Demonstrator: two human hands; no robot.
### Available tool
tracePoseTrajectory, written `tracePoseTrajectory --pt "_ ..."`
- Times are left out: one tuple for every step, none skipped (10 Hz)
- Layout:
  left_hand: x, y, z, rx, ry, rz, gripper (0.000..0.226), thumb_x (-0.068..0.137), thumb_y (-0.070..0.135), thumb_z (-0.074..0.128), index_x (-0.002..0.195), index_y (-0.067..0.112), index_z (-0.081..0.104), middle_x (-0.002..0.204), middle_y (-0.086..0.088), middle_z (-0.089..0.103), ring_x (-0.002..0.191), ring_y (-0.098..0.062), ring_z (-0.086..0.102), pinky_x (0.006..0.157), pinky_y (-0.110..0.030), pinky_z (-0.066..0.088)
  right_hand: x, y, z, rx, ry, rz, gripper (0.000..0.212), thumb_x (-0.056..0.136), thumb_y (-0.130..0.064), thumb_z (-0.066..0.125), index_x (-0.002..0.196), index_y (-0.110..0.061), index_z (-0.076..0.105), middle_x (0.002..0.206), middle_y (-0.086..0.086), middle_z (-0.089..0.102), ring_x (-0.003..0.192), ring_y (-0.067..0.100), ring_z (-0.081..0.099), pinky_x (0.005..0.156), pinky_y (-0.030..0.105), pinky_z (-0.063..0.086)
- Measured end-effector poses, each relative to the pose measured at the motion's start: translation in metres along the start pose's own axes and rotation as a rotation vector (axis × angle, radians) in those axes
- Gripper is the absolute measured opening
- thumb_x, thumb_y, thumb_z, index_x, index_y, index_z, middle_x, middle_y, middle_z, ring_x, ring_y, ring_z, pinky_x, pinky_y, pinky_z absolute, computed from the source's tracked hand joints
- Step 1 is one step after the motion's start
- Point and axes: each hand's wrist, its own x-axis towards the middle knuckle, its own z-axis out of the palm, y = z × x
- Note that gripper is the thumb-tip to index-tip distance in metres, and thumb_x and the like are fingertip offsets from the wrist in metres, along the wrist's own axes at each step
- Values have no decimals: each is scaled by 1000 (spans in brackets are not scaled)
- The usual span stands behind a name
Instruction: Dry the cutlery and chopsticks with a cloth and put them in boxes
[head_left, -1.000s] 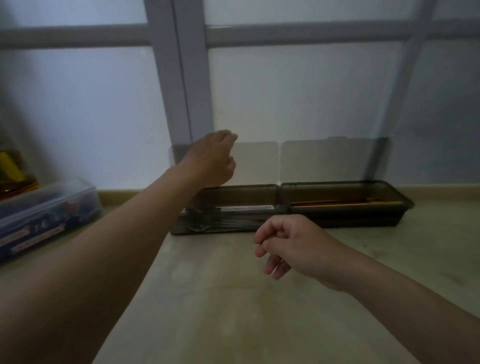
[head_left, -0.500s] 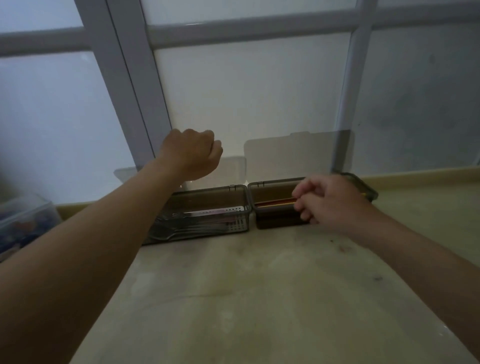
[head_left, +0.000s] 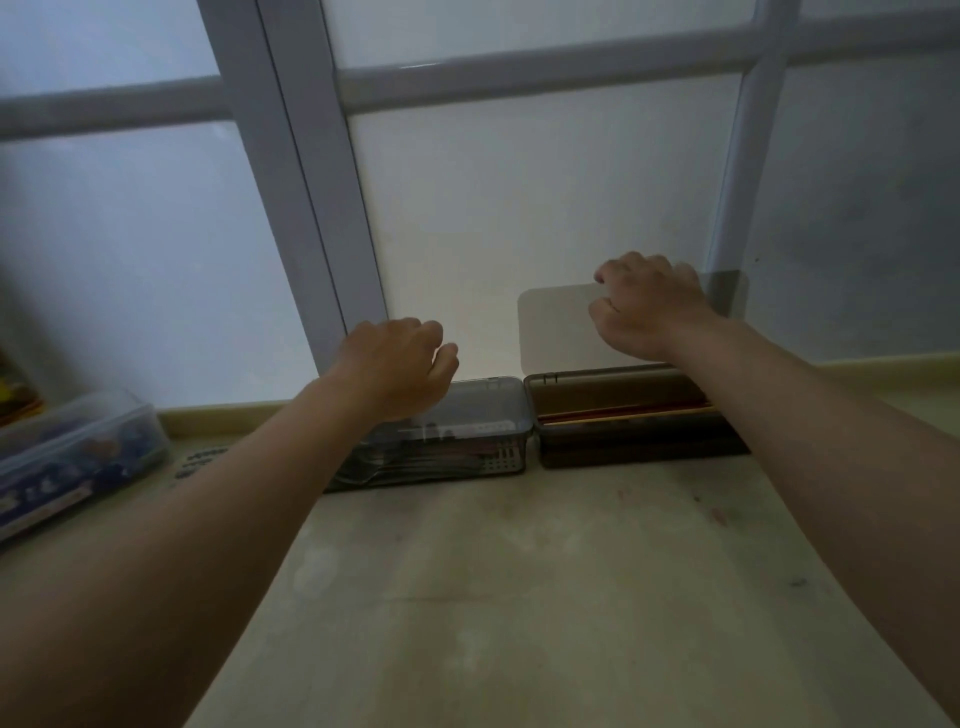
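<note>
1. The chopsticks lie lengthwise in the open chopstick box, at the back of the countertop against the frosted window.
2. The forks and other cutlery sit in the cutlery box, which touches the chopstick box's left side.
3. A second ago both lids stood upright. Now the cutlery box lid is folded down over its box.
4. The left hand rests over that lid with its fingers curled. I cannot tell whether they grip its edge or only press it.
5. The right hand has risen from the counter to the chopstick box lid, which stands upright. The thumb is in front and the fingers are hooked over its top edge, pinching it.
6. With everything boxed, the task looks nearly done. Only this second lid is left to close.
7. A clear plastic container sits well apart at far left.
</note>
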Motion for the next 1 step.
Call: tracePoseTrajectory --pt "0 1 2 -11 -10 -24 45 95 44 27 99 13 59 91 -6 63 75 -25 58 71 -36 45 -5 -3 -5 -34 142 -24 47 93 -38 31 115 -9 60 112 14 65 99 33 59 92 47 41"
